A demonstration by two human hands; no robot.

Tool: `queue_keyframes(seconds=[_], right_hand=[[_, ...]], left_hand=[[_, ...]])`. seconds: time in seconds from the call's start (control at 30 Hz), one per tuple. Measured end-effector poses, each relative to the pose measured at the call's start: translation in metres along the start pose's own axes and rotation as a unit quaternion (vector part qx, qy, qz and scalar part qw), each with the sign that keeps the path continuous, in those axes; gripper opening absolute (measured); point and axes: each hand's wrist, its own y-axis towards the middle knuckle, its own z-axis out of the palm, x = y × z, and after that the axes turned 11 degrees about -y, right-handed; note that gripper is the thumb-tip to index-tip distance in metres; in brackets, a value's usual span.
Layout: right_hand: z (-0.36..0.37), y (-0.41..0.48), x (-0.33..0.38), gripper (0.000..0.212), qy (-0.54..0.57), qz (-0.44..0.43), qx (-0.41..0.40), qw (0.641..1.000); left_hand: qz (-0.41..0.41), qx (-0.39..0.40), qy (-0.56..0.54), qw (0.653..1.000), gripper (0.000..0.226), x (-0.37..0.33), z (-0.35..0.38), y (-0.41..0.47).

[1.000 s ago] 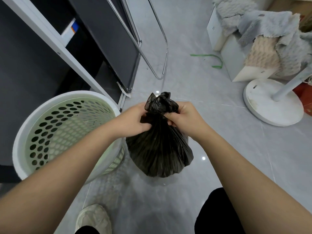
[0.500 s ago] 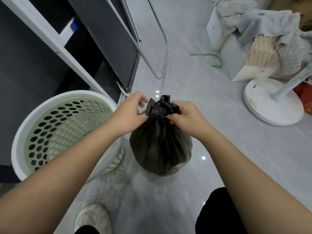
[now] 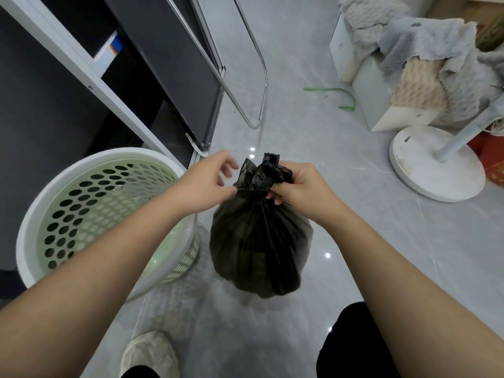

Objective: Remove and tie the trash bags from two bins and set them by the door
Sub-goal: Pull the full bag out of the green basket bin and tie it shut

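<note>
While the right hand (image 3: 297,184) pinched the gathered neck of the black trash bag (image 3: 259,246), its fingers curled tight round the twisted plastic just below the crumpled top, the left hand (image 3: 210,181) hung just beside that neck with fingers loosely spread and nothing held. The bag hung to the right of the perforated bin (image 3: 109,154), near the person and low over the grey tiled floor (image 3: 327,132); whether its bottom touched the tiles could not be told. The bin stood unlined, its pale green wall bare. The film looked thin, soft and slick, and the rounded belly suggested a modest load, light enough for one hand. The bunched neck seemed the only sound place to grip, since the sides would likely stretch or slip. Whether a knot was pulled tight could not be told.
</note>
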Motion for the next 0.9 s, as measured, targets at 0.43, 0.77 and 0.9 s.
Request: queue_keyframes(seconds=[0.43,0.77,0.9], right_hand=[[-0.005,-0.001,0.002,0.011,-0.011,0.029,-0.025,0.999],[-0.007,-0.003,0.007,0.017,0.011,0.050,-0.035,0.998],[-0.005,-0.001,0.009,0.012,0.012,0.044,-0.037,0.998]], left_hand=[[-0.116,0.195,-0.163,0.960,0.005,-0.014,-0.006,-0.012],[-0.072,0.216,-0.078,0.971,0.010,-0.010,0.010,-0.011],[-0.028,0.007,-0.052,0.998,0.010,-0.007,0.004,-0.008]])
